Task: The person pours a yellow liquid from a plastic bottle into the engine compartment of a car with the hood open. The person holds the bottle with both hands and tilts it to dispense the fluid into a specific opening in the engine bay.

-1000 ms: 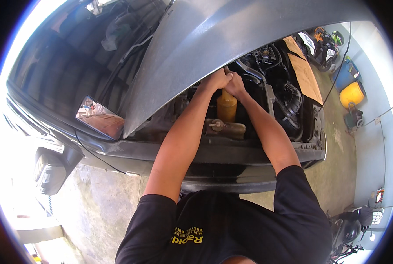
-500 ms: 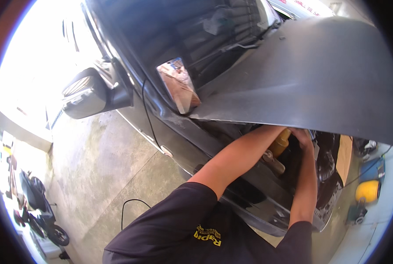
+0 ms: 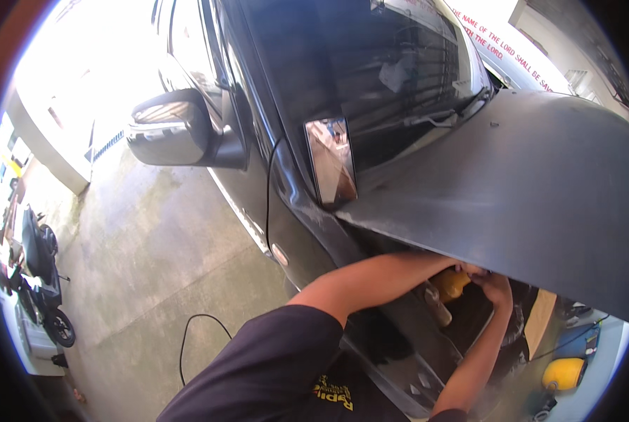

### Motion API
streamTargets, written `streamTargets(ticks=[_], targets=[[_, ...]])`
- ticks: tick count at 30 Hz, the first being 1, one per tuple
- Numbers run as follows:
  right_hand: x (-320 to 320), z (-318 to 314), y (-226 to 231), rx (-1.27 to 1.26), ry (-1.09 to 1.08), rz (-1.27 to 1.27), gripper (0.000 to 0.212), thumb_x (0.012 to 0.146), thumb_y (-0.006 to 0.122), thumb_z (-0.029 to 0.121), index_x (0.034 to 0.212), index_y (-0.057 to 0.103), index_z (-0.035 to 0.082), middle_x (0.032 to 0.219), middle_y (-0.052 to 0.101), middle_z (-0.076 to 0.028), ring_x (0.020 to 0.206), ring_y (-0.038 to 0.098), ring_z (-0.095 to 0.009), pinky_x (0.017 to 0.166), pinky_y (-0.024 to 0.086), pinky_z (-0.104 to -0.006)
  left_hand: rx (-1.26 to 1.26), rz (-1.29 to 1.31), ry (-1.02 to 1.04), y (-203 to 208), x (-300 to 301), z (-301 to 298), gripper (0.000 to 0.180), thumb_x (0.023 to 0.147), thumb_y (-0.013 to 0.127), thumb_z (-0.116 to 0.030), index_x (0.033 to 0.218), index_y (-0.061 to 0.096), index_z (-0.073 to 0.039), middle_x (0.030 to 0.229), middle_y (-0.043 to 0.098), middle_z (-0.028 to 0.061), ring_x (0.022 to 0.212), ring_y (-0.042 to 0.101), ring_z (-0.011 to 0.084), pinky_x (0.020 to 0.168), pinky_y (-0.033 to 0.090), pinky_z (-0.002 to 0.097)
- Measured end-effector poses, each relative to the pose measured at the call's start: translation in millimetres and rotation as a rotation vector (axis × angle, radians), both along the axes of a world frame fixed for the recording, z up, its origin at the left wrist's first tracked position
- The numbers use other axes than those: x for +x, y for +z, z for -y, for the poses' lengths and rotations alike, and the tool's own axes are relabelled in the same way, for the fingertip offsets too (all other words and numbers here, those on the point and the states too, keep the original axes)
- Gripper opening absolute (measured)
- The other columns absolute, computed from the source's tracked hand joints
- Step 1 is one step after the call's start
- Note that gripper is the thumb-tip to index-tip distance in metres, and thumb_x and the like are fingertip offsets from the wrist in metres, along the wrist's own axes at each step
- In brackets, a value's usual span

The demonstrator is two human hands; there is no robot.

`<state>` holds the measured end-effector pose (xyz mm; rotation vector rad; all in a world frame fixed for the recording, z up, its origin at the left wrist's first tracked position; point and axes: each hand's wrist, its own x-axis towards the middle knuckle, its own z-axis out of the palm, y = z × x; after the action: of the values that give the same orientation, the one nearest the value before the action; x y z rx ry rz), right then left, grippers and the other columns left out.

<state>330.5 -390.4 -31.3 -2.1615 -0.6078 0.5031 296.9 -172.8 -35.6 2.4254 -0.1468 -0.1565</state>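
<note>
Both my arms reach under the raised grey hood (image 3: 539, 176) of a dark car. My left hand (image 3: 473, 269) is at the hood's lower edge, mostly hidden by it, and how its fingers lie does not show. Close beside it my right hand (image 3: 496, 287) has its fingers curled in toward the left one. Whatever they hold is too small and shaded to name. A yellow rounded part (image 3: 452, 285) sits in the engine bay just below my hands. Left of it is a pale, worn, elongated part (image 3: 437, 309).
The car's side mirror (image 3: 174, 130) juts out at the left, and a small mirror-like panel (image 3: 332, 160) stands by the windshield. A thin black cable (image 3: 182, 344) curves over the concrete floor. Motorcycles (image 3: 40, 281) stand far left. A yellow object (image 3: 564, 374) lies low at the right.
The view has shifted, so car and hood appear lower and further right. My hands stay together under the hood edge, and the right hand's curled fingers show more now.
</note>
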Motion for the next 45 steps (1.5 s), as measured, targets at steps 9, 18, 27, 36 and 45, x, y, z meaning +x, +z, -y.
streamTargets(ticks=[9, 18, 27, 36, 45], targets=[[-0.7, -11.8, -31.0, 0.102, -0.069, -0.009, 0.055, 0.105, 0.076, 0.025, 0.151, 0.064, -0.002, 0.146, 0.07, -0.013, 0.134, 0.065, -0.028, 0.115, 0.052, -0.0423, -0.048, -0.053, -0.036, -6.6, -0.7, -4.0, 0.07, 0.106, 0.066, -0.061, 0.146, 0.065, -0.004, 0.146, 0.07, 0.0242, 0.124, 0.075, 0.0397, 0.108, 0.059, 0.053], [-0.7, -11.0, -36.4, 0.144, -0.087, -0.001, 0.057, 0.105, 0.075, 0.026, 0.153, 0.063, -0.002, 0.146, 0.071, -0.014, 0.134, 0.065, -0.028, 0.114, 0.052, -0.042, -0.078, -0.084, -0.026, -13.4, -7.2, 0.0, 0.073, 0.106, 0.066, -0.062, 0.151, 0.061, -0.004, 0.148, 0.068, 0.0233, 0.123, 0.075, 0.0384, 0.107, 0.059, 0.0526], [1.2, 5.0, -36.9, 0.192, -0.125, 0.018, 0.058, 0.106, 0.075, 0.028, 0.154, 0.062, -0.002, 0.146, 0.071, -0.014, 0.134, 0.065, -0.028, 0.113, 0.052, -0.0418, -0.111, -0.098, -0.028, -18.8, -11.6, 2.2, 0.076, 0.107, 0.066, -0.063, 0.155, 0.057, -0.005, 0.151, 0.066, 0.0223, 0.123, 0.076, 0.0371, 0.106, 0.06, 0.0523], [2.1, -17.4, -41.8, 0.317, -0.08, -0.003, 0.06, 0.106, 0.074, 0.029, 0.156, 0.061, -0.001, 0.146, 0.071, -0.015, 0.134, 0.065, -0.028, 0.112, 0.053, -0.0415, -0.2, -0.238, -0.004, -13.6, -21.6, -26.5, 0.079, 0.108, 0.066, -0.064, 0.16, 0.053, -0.006, 0.154, 0.065, 0.0214, 0.122, 0.076, 0.0358, 0.106, 0.06, 0.0519], [-5.3, -21.4, -44.9, 0.29, -0.109, -0.085, 0.056, 0.105, 0.075, 0.029, 0.153, 0.066, 0.002, 0.144, 0.072, -0.018, 0.131, 0.066, -0.027, 0.109, 0.053, -0.0404, -0.357, -0.368, 0.012, -8.6, -13.7, -28.5, 0.082, 0.108, 0.066, -0.065, 0.164, 0.05, -0.006, 0.156, 0.063, 0.0205, 0.122, 0.076, 0.0345, 0.105, 0.06, 0.0515]])
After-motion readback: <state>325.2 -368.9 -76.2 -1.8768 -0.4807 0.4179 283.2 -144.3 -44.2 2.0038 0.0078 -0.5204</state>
